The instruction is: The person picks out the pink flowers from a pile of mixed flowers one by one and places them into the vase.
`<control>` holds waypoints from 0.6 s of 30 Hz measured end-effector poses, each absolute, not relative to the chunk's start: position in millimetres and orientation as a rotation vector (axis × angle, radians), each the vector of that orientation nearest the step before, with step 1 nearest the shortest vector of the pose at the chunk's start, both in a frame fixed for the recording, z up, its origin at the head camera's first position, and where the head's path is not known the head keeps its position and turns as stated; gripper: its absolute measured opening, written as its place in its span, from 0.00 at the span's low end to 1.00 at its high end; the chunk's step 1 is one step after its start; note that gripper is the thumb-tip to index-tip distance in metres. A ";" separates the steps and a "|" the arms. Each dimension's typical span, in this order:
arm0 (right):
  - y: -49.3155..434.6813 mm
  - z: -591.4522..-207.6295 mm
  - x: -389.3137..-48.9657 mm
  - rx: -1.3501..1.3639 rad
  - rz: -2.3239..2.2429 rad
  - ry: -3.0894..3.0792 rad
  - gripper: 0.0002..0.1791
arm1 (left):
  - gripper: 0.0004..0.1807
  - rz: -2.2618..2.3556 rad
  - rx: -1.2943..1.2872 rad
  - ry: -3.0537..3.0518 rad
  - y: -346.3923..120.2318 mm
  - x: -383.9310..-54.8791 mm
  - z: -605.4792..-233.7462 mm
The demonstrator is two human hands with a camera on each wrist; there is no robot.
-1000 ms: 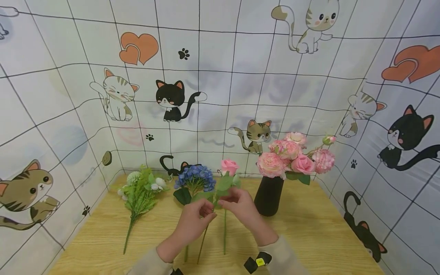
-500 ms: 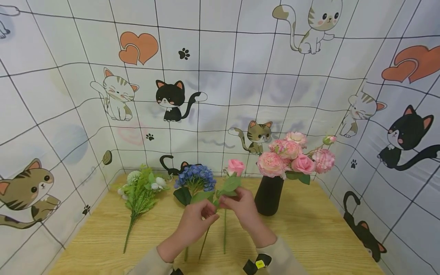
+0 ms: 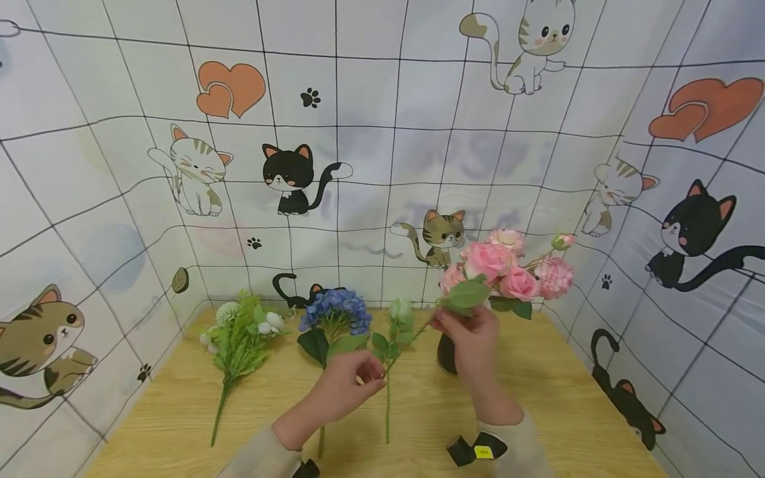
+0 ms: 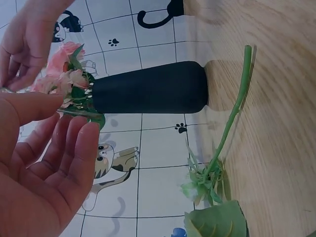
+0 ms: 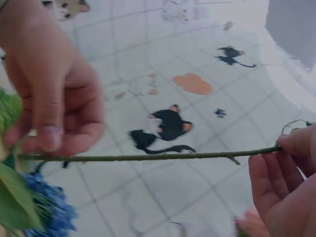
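Note:
Between both hands slants a single-stem pink rose [image 3: 489,259] with green leaves. My right hand [image 3: 478,345] pinches its stem just below the leaves, in front of the black vase [image 4: 153,89]. At the lower part of the stem [image 5: 148,157], my left hand [image 3: 352,382] pinches it between thumb and fingers. The rose's head overlaps the pink flowers [image 3: 552,277] standing in the vase. Beneath the hands, a pale green-white flower [image 3: 402,312] lies with its stem toward the person, and a blue hydrangea [image 3: 336,312] lies left of it.
A green bunch with white blooms [image 3: 242,338] lies at the left of the wooden table [image 3: 167,398]. A white grid cloth with cartoon cats [image 3: 364,153] surrounds the table at the back and both sides.
The right hand has moved right and slightly up, carrying the rose's head from above the pale flower to in front of the vase flowers. The left hand has barely moved; the stem now leans rightward.

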State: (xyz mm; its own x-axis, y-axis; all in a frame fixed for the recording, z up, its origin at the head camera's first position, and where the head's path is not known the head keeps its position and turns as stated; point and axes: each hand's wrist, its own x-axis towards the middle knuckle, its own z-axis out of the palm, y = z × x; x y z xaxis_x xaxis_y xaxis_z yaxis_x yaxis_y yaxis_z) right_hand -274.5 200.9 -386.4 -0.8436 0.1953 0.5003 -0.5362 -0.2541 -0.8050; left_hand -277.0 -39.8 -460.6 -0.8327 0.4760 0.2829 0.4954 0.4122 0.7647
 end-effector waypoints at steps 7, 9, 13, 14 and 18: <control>242.7 -362.1 -264.6 0.506 1.931 -1.299 0.15 | 0.06 -1.255 -1.004 -2.642 -16.6 -302.1 -459.5; 252.5 -358.2 -262.8 0.505 1.861 -1.280 0.16 | 0.06 -1.266 -1.015 -2.650 -7.0 -309.4 -458.5; 268.3 -352.8 -260.2 0.463 1.712 -1.273 0.19 | 0.08 -1.272 -0.994 -2.647 17.6 -324.7 -462.4; 271.3 -351.3 -259.7 0.455 1.692 -1.257 0.19 | 0.08 -1.271 -0.980 -2.640 24.5 -328.2 -464.6; 278.8 -343.9 -256.4 0.409 1.639 -1.180 0.20 | 0.11 -1.235 -0.909 -2.626 50.7 -338.5 -474.9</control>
State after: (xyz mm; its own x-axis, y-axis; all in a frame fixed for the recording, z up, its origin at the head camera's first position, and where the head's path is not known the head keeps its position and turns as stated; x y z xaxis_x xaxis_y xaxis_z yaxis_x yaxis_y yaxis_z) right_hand -256.4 278.8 -343.9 -0.4121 0.5349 0.7376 -0.8693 0.0118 -0.4942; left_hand -338.5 50.7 -474.9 -0.8165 0.4743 0.3291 0.5560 0.4926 0.6695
